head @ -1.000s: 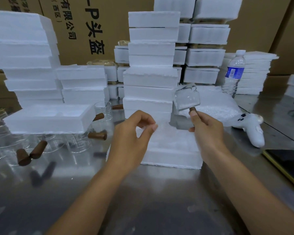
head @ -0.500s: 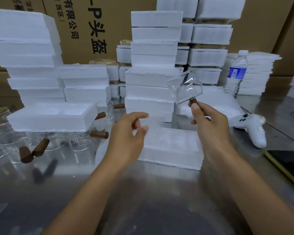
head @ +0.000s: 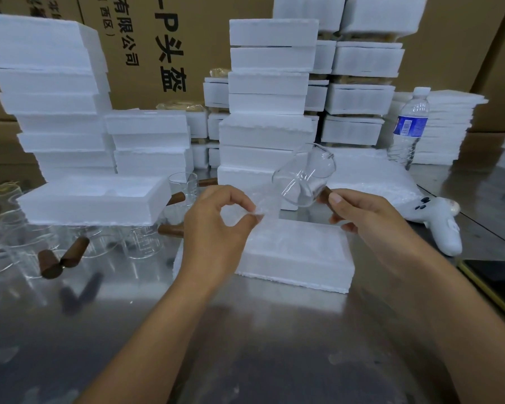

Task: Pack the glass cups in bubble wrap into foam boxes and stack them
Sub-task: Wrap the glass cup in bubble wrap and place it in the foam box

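Observation:
My right hand (head: 362, 214) grips the brown wooden handle of a clear glass cup (head: 303, 176), held tilted above an open white foam box (head: 298, 258) on the steel table. My left hand (head: 216, 223) pinches the edge of a clear bubble wrap piece (head: 264, 204) between thumb and forefinger, just left of the cup. Several more glass cups with wooden handles (head: 70, 255) lie at the left. A second open foam box (head: 94, 199) rests on top of them.
Tall stacks of white foam boxes (head: 268, 91) stand behind and at the left (head: 50, 91). A bag of bubble wrap (head: 370, 176), a water bottle (head: 410, 126) and a white game controller (head: 440, 223) lie at the right. Cardboard cartons fill the back.
My right hand has lifted the cup and swung it left toward my left hand. My left hand rose slightly and now pinches the bubble wrap beside the cup.

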